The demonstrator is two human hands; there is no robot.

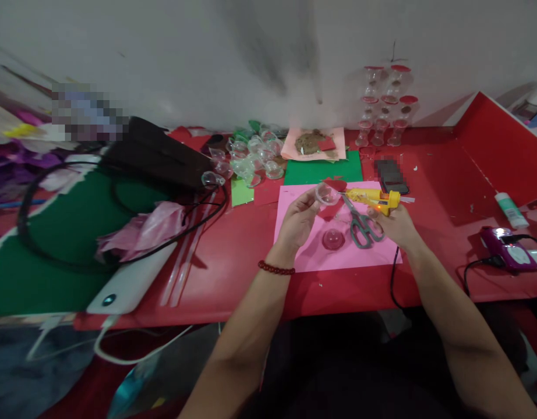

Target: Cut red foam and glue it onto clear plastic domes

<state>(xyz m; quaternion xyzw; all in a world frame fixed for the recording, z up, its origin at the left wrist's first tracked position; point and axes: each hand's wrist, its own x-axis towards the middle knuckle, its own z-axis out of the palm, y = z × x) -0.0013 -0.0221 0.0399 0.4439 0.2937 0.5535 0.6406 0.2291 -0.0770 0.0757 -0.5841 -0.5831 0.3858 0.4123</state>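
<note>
My left hand (300, 220) pinches a clear plastic cup (327, 194) by its side, with the round opening tilted up. In my right hand (398, 224) is a yellow hot glue gun (373, 199), its nozzle at the rim of the cup and a glue stick poking out of its back. A red paper piece (335, 184) shows just behind the cup. Below, grey-handled scissors (360, 224) lie on a pink sheet (303, 259). Beside them a clear plastic dome (333, 238) rests on the sheet.
Clear plastic cup pieces (255, 152) pile up at the back. Stacked cup towers with red discs (382, 107) stand by the wall. A phone (391, 174), a white-green bottle (512, 210) and a purple power socket (508, 250) are on the right. Black cable (198, 227) loops on the left.
</note>
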